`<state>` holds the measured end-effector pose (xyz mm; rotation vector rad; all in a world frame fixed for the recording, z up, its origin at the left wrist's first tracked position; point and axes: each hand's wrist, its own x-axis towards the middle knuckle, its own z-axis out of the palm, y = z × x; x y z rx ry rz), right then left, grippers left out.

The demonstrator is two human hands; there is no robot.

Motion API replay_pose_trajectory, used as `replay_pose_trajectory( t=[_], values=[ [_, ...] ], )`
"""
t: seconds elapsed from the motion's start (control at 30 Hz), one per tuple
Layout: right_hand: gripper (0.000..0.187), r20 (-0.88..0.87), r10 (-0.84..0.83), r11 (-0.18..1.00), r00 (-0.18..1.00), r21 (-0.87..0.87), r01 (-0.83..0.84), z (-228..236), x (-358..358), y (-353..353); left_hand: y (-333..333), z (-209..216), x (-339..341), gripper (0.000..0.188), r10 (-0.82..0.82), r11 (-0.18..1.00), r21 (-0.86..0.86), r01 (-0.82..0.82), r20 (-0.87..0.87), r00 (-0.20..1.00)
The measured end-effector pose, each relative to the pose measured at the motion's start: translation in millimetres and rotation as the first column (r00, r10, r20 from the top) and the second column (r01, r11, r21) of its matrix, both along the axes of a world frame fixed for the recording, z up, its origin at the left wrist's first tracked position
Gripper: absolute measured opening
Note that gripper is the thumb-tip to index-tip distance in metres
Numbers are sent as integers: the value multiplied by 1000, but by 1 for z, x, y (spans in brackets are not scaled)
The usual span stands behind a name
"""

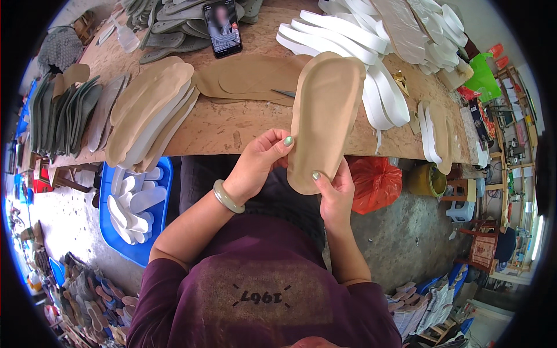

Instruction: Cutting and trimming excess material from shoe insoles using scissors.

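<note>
The left hand is gripping the left edge of one tan insole, thumb on top, while the right hand is gripping its lower end. The insole is being held up at the near edge of the wooden worktable. Below that edge, on the person's left, one blue plastic basin is holding white sole pieces, overlapping too much for an exact count. On the right, one red plastic bag is bulging, its contents hidden, and one yellowish bucket is standing beyond it; what it is holding, I cannot tell. On the table, one stack of tan insoles is lying left of the hands, and one smartphone is resting against grey soles.
</note>
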<state>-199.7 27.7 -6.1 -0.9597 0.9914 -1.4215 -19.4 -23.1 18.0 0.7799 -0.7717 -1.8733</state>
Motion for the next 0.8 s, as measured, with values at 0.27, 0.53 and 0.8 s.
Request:
replay_pose_trajectory(
  t=[0.27,0.53,0.8],
  values=[
    [60,191,18,999,981,42,-27,4,-7,0,3,-13,0,11,-126,992,-22,127,29,992],
    [55,-107,-159,977,981,-160,141,8,-54,6,15,-15,-3,11,-176,966,-145,213,230,957],
    [37,39,-886,411,463,-397,820,53,-312,-24,23,-17,0,11,-248,949,-125,289,272,930]
  ],
)
